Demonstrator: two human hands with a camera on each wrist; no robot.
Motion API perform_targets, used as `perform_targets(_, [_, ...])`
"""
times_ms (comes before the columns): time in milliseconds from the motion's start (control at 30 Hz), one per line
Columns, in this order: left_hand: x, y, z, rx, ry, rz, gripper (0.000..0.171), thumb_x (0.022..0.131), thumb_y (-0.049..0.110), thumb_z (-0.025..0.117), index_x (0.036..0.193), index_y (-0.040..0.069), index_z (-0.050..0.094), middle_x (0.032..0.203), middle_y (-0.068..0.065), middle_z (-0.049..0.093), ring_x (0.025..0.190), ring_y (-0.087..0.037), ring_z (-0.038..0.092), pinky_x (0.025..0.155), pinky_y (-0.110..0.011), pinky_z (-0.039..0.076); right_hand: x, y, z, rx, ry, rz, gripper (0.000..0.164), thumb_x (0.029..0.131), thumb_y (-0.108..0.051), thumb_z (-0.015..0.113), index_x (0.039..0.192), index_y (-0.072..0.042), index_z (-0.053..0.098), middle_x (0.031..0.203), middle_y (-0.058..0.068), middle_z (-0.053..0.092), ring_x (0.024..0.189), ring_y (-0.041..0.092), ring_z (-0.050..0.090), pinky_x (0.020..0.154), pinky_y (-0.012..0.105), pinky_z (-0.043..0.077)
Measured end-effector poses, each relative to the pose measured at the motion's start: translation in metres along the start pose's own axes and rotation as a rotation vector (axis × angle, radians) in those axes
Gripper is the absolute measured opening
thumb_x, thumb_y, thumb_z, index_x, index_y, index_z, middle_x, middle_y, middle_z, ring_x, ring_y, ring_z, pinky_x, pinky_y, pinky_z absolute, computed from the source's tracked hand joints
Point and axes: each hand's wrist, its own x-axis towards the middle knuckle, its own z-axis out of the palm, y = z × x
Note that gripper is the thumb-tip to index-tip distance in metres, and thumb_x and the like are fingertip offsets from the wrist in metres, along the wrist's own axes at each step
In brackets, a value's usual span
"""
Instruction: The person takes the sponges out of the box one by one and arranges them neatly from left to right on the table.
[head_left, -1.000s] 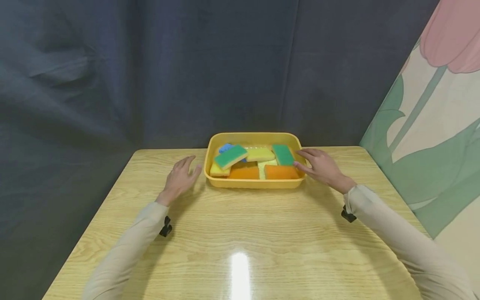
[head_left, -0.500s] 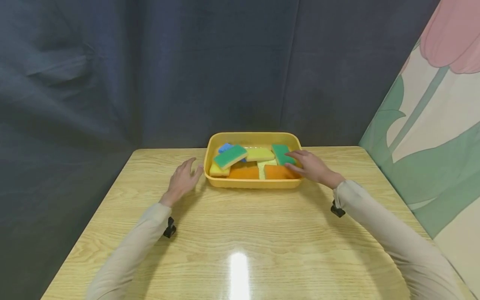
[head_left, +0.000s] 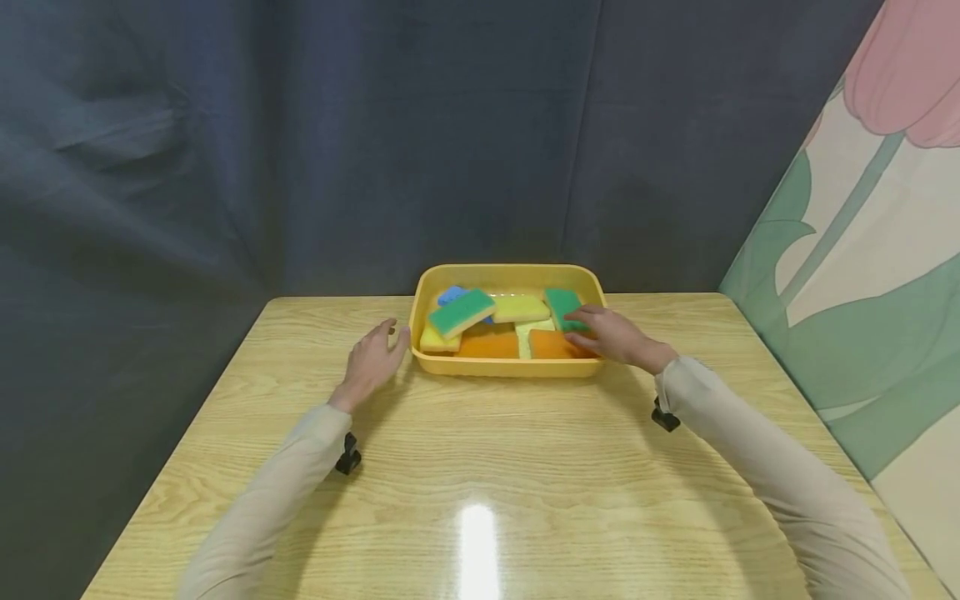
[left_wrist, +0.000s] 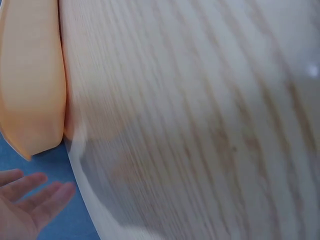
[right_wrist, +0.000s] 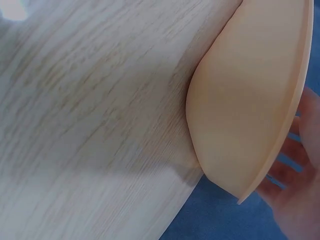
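A yellow plastic tray (head_left: pixel 504 367) at the table's far edge holds several sponges. Over its right end hovers my right hand (head_left: pixel 621 337), fingers spread above a green sponge (head_left: pixel 561 302) and an orange sponge (head_left: pixel 551 344); whether the fingertips touch them I cannot tell. Beside the tray's left rim is my left hand (head_left: pixel 372 360), holding nothing, its fingers relaxed. A green-topped sponge (head_left: pixel 462 312) lies aslant on the pile, with a blue sponge (head_left: pixel 452 294) partly under it. In the right wrist view the tray wall (right_wrist: pixel 245 100) hides part of my right hand (right_wrist: pixel 295 185).
The light wood table (head_left: pixel 480 450) extends toward me, with a bright reflection near its front. A dark cloth (head_left: pixel 450 142) hangs right behind the tray. On the right is a flower-patterned cloth (head_left: pixel 862 275).
My right hand has moved left from the tray's right rim to over the green and orange sponges. My left hand has shifted slightly right, nearer the left rim. The sponges have not moved.
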Motion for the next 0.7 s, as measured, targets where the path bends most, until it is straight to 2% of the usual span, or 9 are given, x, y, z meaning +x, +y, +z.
perform_targets(167, [0.001, 0.002, 0.003, -0.025, -0.003, 0.028, 0.056, 0.106, 0.036, 0.039, 0.139, -0.008, 0.048, 0.118, -0.024, 0.065, 0.097, -0.04, 0.067, 0.084, -0.054, 0.051, 0.003, -0.004, 0.002, 0.011, -0.023, -0.026, 0.039, 0.096, -0.017, 0.065, 0.125, 0.008, 0.061, 0.124, 0.026, 0.06, 0.113, 0.042, 0.058, 0.094, 0.055, 0.047])
perform_targets(367, [0.001, 0.003, 0.006, -0.038, -0.027, 0.029, 0.056, 0.107, 0.035, 0.038, 0.138, -0.01, 0.048, 0.114, -0.026, 0.066, 0.098, -0.04, 0.067, 0.087, -0.053, 0.051, 0.004, -0.008, 0.005, 0.012, -0.017, -0.088, 0.036, 0.095, -0.013, 0.066, 0.123, 0.009, 0.062, 0.118, 0.026, 0.062, 0.104, 0.042, 0.061, 0.087, 0.055, 0.05])
perform_targets(700, [-0.001, 0.007, 0.009, -0.026, -0.07, 0.026, 0.051, 0.107, 0.033, 0.04, 0.137, -0.007, 0.052, 0.114, -0.025, 0.067, 0.095, -0.037, 0.068, 0.082, -0.051, 0.053, 0.007, -0.011, 0.006, 0.033, -0.066, -0.059, 0.038, 0.096, -0.015, 0.065, 0.125, 0.009, 0.061, 0.12, 0.026, 0.062, 0.108, 0.041, 0.061, 0.091, 0.054, 0.048])
